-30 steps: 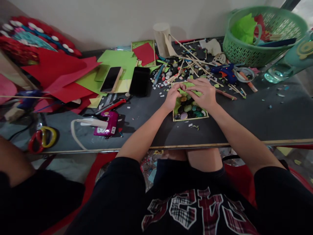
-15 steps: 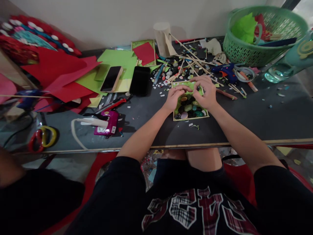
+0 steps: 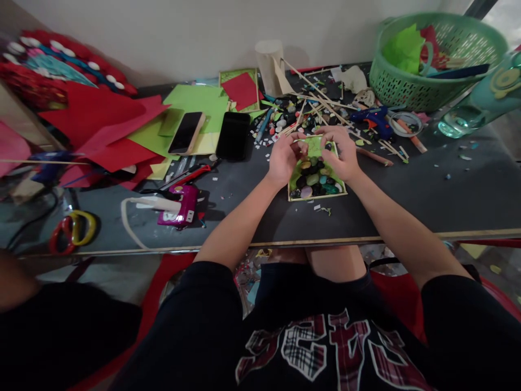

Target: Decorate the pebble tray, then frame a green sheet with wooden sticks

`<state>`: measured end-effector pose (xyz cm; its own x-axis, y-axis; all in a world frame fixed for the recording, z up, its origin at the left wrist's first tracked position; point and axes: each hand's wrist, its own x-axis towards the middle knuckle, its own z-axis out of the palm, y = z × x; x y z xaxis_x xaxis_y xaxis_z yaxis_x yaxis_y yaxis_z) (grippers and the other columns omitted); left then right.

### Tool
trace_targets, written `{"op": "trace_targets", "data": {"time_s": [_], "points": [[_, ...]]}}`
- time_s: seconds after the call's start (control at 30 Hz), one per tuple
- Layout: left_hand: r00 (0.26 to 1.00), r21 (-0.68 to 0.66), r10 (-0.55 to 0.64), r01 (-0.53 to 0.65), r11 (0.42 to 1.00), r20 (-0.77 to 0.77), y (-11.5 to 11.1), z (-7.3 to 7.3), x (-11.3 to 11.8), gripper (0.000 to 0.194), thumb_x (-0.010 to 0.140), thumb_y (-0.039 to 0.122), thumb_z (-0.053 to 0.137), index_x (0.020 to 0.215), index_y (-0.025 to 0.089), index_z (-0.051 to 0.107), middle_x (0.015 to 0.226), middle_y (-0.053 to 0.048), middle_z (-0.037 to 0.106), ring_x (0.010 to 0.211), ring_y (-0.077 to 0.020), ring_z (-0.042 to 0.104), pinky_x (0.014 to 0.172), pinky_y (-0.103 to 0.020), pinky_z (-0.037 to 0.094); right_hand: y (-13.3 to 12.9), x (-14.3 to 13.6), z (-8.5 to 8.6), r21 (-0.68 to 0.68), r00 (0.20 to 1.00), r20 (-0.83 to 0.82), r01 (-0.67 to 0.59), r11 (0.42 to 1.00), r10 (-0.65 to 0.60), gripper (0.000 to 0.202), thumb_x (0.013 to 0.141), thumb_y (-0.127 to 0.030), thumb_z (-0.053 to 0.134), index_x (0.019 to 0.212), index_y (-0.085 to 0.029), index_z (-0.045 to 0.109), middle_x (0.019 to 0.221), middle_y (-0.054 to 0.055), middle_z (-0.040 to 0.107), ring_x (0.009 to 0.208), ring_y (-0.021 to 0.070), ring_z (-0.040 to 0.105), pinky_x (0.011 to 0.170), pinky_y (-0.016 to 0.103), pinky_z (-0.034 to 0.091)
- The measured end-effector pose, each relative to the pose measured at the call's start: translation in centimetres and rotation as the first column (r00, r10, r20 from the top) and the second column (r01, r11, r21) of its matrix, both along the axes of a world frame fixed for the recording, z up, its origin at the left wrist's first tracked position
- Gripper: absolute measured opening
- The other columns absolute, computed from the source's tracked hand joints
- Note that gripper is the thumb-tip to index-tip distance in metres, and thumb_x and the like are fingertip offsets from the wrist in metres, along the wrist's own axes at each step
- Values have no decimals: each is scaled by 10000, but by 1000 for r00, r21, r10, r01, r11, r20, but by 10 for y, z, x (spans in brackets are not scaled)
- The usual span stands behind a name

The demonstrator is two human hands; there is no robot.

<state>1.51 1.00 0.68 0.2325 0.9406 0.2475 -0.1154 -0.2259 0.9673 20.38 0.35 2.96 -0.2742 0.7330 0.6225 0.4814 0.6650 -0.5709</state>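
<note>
Tray: one under the hands, rectangular, edged with pale thin sticks; this tray (image 3: pixel 317 197) lies flat on the counter (image 3: pixel 407 201), in front of the person.
Pebbles: more than ten in the tray, overlapping too closely for an exact count; the pebbles (image 3: pixel 312 180) are smooth, rounded and glossy, mostly black and green, one lilac, filling the near part over a green base.
Left hand: one, the left hand (image 3: pixel 284 158) over the tray's left edge, fingers curled inward; cannot tell whether its grip holds anything small.
Right hand: one, the right hand (image 3: pixel 341 153) over the right edge, fingers bent, thumb towards the pebbles; cannot tell whether this grip is loaded.
Second frame: one, the stick-edged frame (image 3: pixel 257 81) at the back, a flat red paper square (image 3: pixel 240 90) on it.
Phones: two, flat rectangles; a pale-edged phone (image 3: pixel 186 133) and a black phone (image 3: pixel 233 136), side by side.
Scissors: one pair, the scissors (image 3: pixel 93 231) with a red loop and a yellow loop.
Basket: one, round, perforated green plastic; the basket (image 3: pixel 407 91) holds crumpled paper.
Bottle: one, teal and see-through, the bottle (image 3: pixel 474 111) beside the basket.
Cylinder: one, pale and upright, the cylinder (image 3: pixel 268 68) near the wall.
Wooden sticks: many, thin, straight, crossing behind the tray.
</note>
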Motion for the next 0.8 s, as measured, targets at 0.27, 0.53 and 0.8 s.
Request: {"op": "trace_targets", "data": {"time_s": [0.27, 0.53, 0.8], "points": [[997, -34, -69, 69, 997, 18, 0, -4, 1, 716, 920, 838, 95, 1072, 257, 484, 824, -62, 583, 788, -225, 660, 715, -412, 512, -6, -11, 5, 56, 997, 76, -4, 998, 0, 140, 853, -415, 593, 868, -280, 626, 1144, 82, 755, 1143, 289, 677, 1077, 533, 468], [995, 48, -15, 20, 999, -101, 0, -9, 3, 804, 923, 857, 80, 1074, 244, 578, 839, -65, 651, 837, -220, 706, 724, -388, 548, -2, -8, 0, 90, 990, 137, -34, 995, 22, 111, 852, -372, 596, 827, -267, 622, 1176, 73, 739, 1151, 289, 658, 1071, 551, 478], [996, 56, -46, 51, 997, -80, -4, -6, 3, 777, 930, 859, 98, 1095, 257, 561, 884, -60, 668, 817, -210, 698, 736, -382, 546, -1, -7, -4, 122, 983, 181, -18, 992, -5, 40, 770, -282, 597, 798, -260, 614, 1159, 66, 732, 1127, 292, 642, 1067, 526, 475]]}}
